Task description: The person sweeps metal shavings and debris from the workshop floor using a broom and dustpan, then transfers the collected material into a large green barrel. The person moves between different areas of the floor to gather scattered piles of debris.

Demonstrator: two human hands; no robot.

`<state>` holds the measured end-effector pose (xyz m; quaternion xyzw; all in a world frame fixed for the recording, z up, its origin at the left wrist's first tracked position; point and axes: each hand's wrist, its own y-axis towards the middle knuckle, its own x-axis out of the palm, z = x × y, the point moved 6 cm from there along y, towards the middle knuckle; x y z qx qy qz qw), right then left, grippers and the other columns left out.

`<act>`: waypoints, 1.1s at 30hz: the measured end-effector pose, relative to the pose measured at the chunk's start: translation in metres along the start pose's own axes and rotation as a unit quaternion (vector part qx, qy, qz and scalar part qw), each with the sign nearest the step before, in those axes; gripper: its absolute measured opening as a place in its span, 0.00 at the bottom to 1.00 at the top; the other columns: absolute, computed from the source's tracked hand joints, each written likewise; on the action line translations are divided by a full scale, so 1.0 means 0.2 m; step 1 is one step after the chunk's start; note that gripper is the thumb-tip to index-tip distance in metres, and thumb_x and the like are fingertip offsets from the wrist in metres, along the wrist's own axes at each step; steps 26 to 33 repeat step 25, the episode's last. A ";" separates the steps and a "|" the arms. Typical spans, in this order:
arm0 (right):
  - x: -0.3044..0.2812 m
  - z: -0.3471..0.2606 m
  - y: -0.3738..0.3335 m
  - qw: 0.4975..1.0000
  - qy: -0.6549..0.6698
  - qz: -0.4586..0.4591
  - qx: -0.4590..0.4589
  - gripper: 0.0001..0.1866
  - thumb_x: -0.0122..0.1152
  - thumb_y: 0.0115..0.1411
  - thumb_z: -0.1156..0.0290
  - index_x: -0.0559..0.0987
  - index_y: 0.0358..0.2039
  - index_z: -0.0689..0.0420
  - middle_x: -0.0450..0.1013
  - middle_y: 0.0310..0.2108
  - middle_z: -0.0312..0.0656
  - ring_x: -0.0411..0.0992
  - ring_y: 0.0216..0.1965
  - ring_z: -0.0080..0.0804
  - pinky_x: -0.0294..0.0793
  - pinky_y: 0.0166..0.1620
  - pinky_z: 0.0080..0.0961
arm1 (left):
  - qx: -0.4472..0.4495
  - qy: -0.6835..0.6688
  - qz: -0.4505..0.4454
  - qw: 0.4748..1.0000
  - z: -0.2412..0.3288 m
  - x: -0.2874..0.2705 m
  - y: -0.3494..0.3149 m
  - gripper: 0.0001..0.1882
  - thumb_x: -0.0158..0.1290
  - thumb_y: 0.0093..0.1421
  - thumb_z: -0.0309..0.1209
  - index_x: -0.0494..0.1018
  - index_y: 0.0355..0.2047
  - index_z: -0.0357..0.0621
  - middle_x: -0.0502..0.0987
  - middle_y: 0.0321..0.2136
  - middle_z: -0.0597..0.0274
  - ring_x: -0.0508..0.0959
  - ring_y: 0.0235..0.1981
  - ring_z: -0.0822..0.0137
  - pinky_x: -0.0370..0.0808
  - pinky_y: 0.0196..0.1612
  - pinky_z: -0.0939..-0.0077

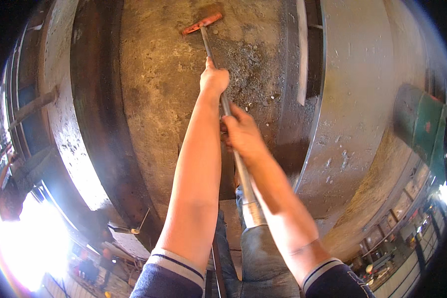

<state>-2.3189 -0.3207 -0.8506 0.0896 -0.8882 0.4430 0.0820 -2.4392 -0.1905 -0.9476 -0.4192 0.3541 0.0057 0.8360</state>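
Note:
A long-handled broom (238, 166) slants up the middle, its narrow red head (202, 24) down on the brown, dirty floor (154, 64) at the far end; motion blur hides any bristles. My left hand (214, 79) is wrapped round the pole higher up, one finger stretched along it. Lower down, my right hand (243, 131) is closed round the same pole, slightly blurred. The pole's near end, wider and pale, lies over my jeans (263, 248). Dark grey chips and grit (251, 69) are heaped just right of the pole.
Dark steel beams (97, 99) flank the floor on the left. A broad grey metal plate (355, 99) rises on the right, with a narrow metal strip (302, 49) beside it. Farther right stands a green machine part (422, 124). Glaring light fills the lower left, near distant people.

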 end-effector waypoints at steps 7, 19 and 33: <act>0.18 0.51 -0.79 0.952 0.222 0.054 0.205 0.31 0.48 0.72 0.66 0.53 0.72 0.34 0.60 0.21 0.28 0.55 0.14 0.13 0.57 0.14 0.15 | -0.039 0.131 -0.123 0.983 -0.49 0.39 -0.70 0.44 0.45 0.65 0.37 0.31 0.73 0.65 0.77 0.44 0.30 0.79 0.46 0.37 0.75 0.51 0.47; -0.08 0.18 -0.86 0.968 0.229 0.016 0.106 0.33 0.48 0.72 0.63 0.50 0.73 0.40 0.64 0.23 0.32 0.60 0.13 0.18 0.62 0.14 0.18 | 0.095 0.060 -0.023 0.993 0.08 0.19 -0.79 0.43 0.48 0.62 0.37 0.38 0.73 0.62 0.78 0.41 0.32 0.79 0.44 0.36 0.76 0.51 0.48; -0.12 0.27 -0.35 0.948 0.309 0.068 0.043 0.35 0.51 0.71 0.60 0.48 0.73 0.44 0.69 0.25 0.36 0.63 0.13 0.22 0.60 0.12 0.21 | 0.084 0.191 -0.098 0.973 0.15 0.45 -0.33 0.41 0.47 0.62 0.38 0.43 0.73 0.56 0.76 0.51 0.36 0.78 0.53 0.45 0.72 0.58 0.54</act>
